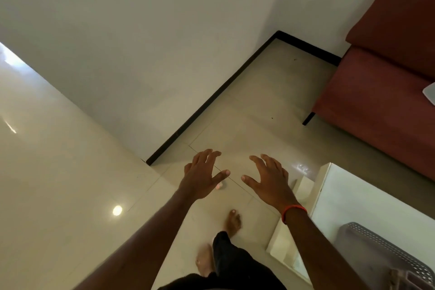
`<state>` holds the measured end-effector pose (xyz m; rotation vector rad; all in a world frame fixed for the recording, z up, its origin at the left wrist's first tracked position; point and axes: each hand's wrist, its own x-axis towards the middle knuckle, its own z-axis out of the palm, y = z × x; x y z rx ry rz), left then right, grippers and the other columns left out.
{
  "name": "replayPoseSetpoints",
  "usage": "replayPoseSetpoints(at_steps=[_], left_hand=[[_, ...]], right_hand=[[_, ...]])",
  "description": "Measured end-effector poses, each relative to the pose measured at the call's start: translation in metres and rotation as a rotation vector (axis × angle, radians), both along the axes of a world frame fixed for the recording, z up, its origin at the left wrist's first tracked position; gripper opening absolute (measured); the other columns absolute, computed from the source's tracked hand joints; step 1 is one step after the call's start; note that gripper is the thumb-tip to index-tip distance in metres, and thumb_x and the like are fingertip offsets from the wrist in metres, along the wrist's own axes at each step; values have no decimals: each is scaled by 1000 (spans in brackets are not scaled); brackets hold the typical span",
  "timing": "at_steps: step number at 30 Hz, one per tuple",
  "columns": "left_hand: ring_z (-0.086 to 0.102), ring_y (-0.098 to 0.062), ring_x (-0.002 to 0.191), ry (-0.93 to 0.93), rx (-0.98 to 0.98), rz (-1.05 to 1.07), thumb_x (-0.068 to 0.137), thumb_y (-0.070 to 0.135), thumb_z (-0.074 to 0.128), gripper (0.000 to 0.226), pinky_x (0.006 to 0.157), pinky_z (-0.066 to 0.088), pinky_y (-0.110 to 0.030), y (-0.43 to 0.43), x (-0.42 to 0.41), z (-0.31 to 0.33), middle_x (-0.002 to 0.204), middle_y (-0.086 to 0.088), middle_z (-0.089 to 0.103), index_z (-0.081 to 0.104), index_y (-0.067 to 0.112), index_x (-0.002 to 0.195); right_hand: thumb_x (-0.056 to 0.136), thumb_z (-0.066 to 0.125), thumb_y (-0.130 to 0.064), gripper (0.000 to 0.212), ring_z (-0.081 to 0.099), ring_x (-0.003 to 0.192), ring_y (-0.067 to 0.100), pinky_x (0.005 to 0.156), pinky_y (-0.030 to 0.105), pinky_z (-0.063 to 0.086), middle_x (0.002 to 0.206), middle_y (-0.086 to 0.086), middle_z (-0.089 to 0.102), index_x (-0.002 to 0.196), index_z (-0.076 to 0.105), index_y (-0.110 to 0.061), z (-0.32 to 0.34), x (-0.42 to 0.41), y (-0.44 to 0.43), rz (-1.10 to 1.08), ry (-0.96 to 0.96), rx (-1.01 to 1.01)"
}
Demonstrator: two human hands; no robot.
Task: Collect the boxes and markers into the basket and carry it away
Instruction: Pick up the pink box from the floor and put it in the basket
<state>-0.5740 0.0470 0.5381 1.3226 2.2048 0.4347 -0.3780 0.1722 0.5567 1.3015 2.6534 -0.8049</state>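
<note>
Head cam looks down at both hands stretched out in front over the floor, and neither one has anything in it. Left hand [204,176] is spread wide, fingers splayed, palm down. Right hand [268,179] is the same deal, loose and empty, with a red band [294,211] around the wrist. The two hang side by side with a gap between the thumbs.

Under them it's just shiny pale floor tiles [247,106], and a pair of bare feet below, with the forward foot [233,220] planted near the middle.

Off to the lower right sits a white table [353,198], and the grey perforated basket [386,256] rests on it at the corner of the shot, well apart from both hands. Can't make out what's inside it.

Farther out, a dark red sofa [376,92] fills the right side, and a white wall with black skirting runs into the corner.
</note>
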Motion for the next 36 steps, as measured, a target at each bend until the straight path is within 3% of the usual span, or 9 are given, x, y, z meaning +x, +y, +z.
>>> replayPoseSetpoints(at_steps=[7, 16, 20, 23, 26, 31, 36], left_hand=[[27, -23, 147, 0, -77, -25, 89, 68, 53, 69, 110, 36, -57, 42, -30, -18, 160, 4, 27, 29, 36, 145], [31, -20, 144, -119, -121, 104, 91, 62, 56, 68, 107, 38, -56, 68, -43, -41, 157, 7, 32, 32, 32, 147], [30, -20, 145, -181, -156, 107, 91, 62, 55, 69, 109, 37, -56, 74, -48, -72, 158, 7, 29, 30, 32, 148], [31, -19, 145, -220, -191, 119, 90, 65, 54, 70, 109, 39, -56, 78, -53, -110, 159, 9, 29, 31, 34, 148], [32, -17, 144, -260, -231, 121, 88, 69, 51, 72, 108, 39, -53, 80, -62, -154, 159, 11, 28, 30, 36, 148], [34, -15, 143, -297, -283, 68, 78, 90, 31, 87, 108, 43, -52, 88, -84, -239, 157, 12, 31, 29, 37, 147], [33, -17, 143, -307, -326, -9, 91, 68, 48, 69, 109, 41, -54, 106, -107, -332, 158, 11, 30, 28, 35, 149]], right_hand=[[89, 57, -59, 65, 19, 148, 25, 112, 51, 28, 159, 5, 28, 145, 33, -37, -31, -45, 44, -32, 44, -160], [89, 60, -56, 62, 23, 146, 23, 110, 55, 39, 156, 1, 32, 143, 38, -36, -59, -85, 76, -159, 172, -395], [91, 59, -55, 63, 23, 146, 23, 109, 49, 42, 156, 1, 32, 146, 37, -34, -90, -94, 80, -205, 209, -425], [92, 59, -53, 61, 26, 143, 22, 107, 42, 43, 154, 1, 35, 145, 38, -32, -129, -105, 82, -262, 229, -448], [92, 58, -53, 61, 25, 143, 22, 107, 44, 44, 155, 1, 34, 146, 37, -33, -175, -113, 82, -295, 213, -474], [91, 58, -54, 64, 23, 144, 23, 107, 43, 44, 156, 1, 32, 147, 37, -31, -266, -128, 88, -333, 180, -496], [93, 58, -49, 62, 25, 144, 24, 105, 35, 36, 155, 2, 34, 147, 38, -29, -363, -145, 89, -435, 168, -525]])
